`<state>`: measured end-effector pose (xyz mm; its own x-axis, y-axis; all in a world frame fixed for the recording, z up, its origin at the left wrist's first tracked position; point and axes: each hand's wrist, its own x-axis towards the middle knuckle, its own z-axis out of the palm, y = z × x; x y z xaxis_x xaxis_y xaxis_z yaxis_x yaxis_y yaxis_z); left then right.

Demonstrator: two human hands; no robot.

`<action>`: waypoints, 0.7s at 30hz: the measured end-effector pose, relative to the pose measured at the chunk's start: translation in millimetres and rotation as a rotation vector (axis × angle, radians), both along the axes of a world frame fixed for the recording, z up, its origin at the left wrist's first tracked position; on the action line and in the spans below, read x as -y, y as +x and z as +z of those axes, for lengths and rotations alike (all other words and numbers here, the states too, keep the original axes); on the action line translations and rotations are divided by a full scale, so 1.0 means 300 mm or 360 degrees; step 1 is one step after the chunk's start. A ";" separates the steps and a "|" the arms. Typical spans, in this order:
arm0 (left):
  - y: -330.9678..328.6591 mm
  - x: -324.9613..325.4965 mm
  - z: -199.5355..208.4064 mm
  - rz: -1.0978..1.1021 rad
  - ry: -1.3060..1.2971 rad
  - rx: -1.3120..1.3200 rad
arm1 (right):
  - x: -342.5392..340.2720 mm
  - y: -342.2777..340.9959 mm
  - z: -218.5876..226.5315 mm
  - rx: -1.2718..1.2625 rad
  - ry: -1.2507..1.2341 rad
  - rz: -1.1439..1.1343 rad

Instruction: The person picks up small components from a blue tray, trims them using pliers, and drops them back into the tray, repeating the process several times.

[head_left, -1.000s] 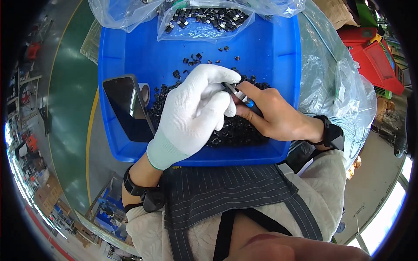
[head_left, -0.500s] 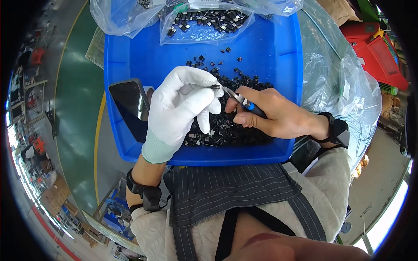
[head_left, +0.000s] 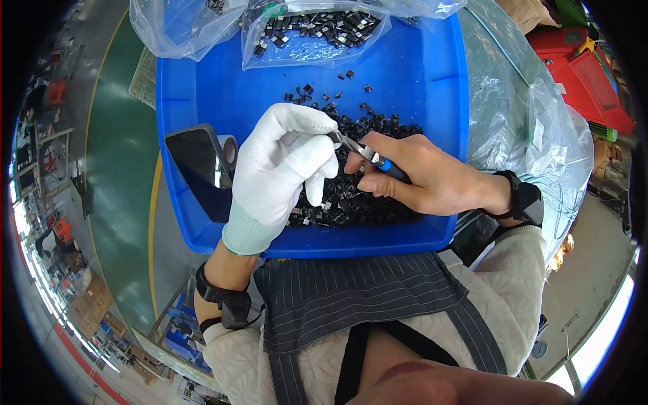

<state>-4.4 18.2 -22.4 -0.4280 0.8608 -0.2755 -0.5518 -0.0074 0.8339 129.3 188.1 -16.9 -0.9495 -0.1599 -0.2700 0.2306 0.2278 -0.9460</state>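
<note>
My left hand (head_left: 283, 165), in a white knit glove, pinches a small black part (head_left: 333, 137) between thumb and forefinger. Bare, my right hand (head_left: 432, 175) grips pliers (head_left: 386, 166) with blue and black handles. The metal jaws of the pliers reach up to the small part at my left fingertips; whether they bite on it is too small to tell. Both hands are over a blue tray (head_left: 236, 81). Below them lies a heap of small black parts (head_left: 378, 206), partly hidden by my hands.
A smartphone (head_left: 196, 165) leans at the tray's left side, beside a roll of tape (head_left: 228, 147). Clear plastic bags with black and silver parts (head_left: 317, 30) lie over the far rim. Plastic sheeting (head_left: 499, 115) and a red bin (head_left: 577, 81) are on the right.
The pliers' jaws have moved slightly left, closer to the part in my left fingertips. The tray and bags appear shifted slightly left. Both hands keep their grips.
</note>
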 end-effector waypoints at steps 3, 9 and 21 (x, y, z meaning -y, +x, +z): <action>0.007 -0.002 -0.001 0.0014 -0.0018 -0.0039 | -0.006 -0.005 0.016 0.0110 -0.0056 0.0027; 0.023 -0.007 0.011 0.0080 -0.0129 -0.0178 | -0.003 0.001 -0.003 0.0124 -0.0027 0.0054; 0.029 -0.017 0.038 0.0085 -0.0364 -0.0291 | 0.008 0.005 0.000 0.0104 0.0109 -0.0005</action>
